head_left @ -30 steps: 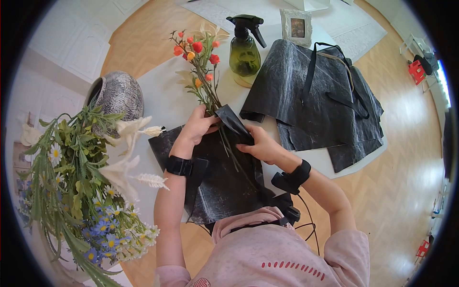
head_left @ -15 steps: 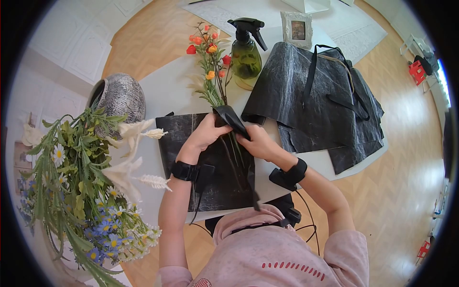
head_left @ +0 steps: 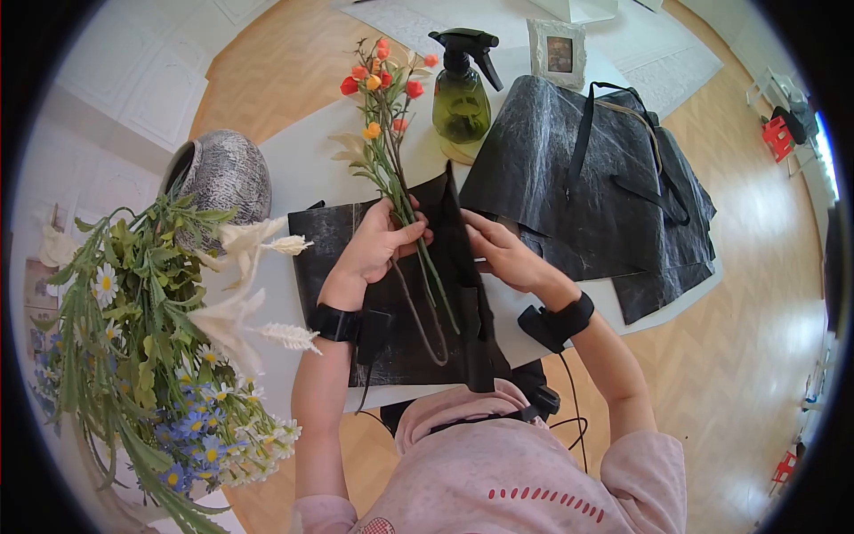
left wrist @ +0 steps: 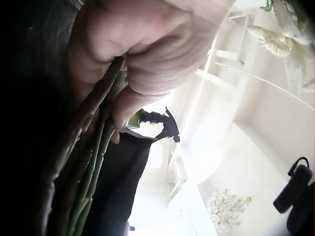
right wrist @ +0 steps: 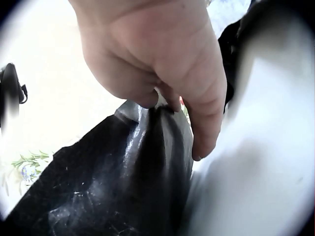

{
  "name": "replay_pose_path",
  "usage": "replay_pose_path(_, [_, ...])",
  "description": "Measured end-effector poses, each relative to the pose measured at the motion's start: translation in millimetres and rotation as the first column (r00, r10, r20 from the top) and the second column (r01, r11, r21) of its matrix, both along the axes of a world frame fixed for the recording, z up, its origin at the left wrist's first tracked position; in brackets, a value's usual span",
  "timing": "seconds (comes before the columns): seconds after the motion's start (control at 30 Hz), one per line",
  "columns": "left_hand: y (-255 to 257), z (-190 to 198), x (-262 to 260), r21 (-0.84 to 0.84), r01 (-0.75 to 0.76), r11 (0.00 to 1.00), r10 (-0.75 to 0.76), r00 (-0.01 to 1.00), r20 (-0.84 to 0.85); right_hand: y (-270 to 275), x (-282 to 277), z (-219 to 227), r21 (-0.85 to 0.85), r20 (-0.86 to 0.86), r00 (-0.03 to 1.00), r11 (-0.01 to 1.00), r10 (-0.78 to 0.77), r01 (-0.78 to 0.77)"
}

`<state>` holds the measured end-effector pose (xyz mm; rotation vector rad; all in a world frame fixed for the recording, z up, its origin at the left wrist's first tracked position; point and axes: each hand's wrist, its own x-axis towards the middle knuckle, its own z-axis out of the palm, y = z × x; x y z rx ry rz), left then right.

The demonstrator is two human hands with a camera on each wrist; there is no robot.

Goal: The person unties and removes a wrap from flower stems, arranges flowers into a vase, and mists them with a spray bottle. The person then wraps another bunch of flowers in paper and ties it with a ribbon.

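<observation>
My left hand (head_left: pixel 369 249) grips a bunch of artificial flowers by its stems (left wrist: pixel 93 162), thumb across them. Its small red and orange blooms (head_left: pixel 372 131) point away from me, and the lower stems hang over a black wrapping sheet (head_left: pixel 329 258). At the right, the sheet's side stands raised as an upright flap (head_left: pixel 458 240). My right hand (head_left: pixel 518 260) holds that flap from its outer side; in the right wrist view the fingers pinch the sheet's creased edge (right wrist: pixel 142 132).
A green spray bottle (head_left: pixel 461 111) and a picture frame (head_left: pixel 539 62) stand at the back. More black wrapping with a ribbon (head_left: pixel 583 133) lies at right. At left are a grey textured vase (head_left: pixel 236 173) and blue, white and daisy-like flowers (head_left: pixel 191 418).
The black flap that was folded over the stems between both hands has been lifted upright to the right, uncovering them. The left hand keeps the bunch; the right hand has shifted slightly right.
</observation>
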<state>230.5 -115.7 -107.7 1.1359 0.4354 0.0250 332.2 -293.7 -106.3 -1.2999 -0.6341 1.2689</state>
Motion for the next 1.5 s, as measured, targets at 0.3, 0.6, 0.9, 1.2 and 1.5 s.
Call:
replay_pose_path(0.3, [-5,-35,17,0.765,0.082,0.639,-0.196,0.979,0.059,30,-8,-39,0.035,0.154,0.980,0.992,-0.129,0.125])
replay_pose_path(0.6, [6,-21,22,0.921,0.238,0.308,-0.173,0.966,-0.191,37,-22,-42,0.067,0.265,0.934,0.971,-0.238,0.228])
replay_pose_path(0.9, [58,1,7,0.940,0.254,0.228,0.044,0.962,-0.270,33,-21,-49,-0.021,0.137,0.950,0.958,-0.281,0.286])
replay_pose_path(1.2, [68,83,-36,0.655,0.665,0.358,-0.210,0.741,-0.638,35,-22,-49,-0.032,0.395,0.883,0.957,-0.254,0.289])
replay_pose_path(1.5, [100,80,-100,0.642,0.664,0.384,-0.075,0.715,-0.695,21,-12,-38,-0.103,0.586,0.796,0.959,-0.154,0.262])
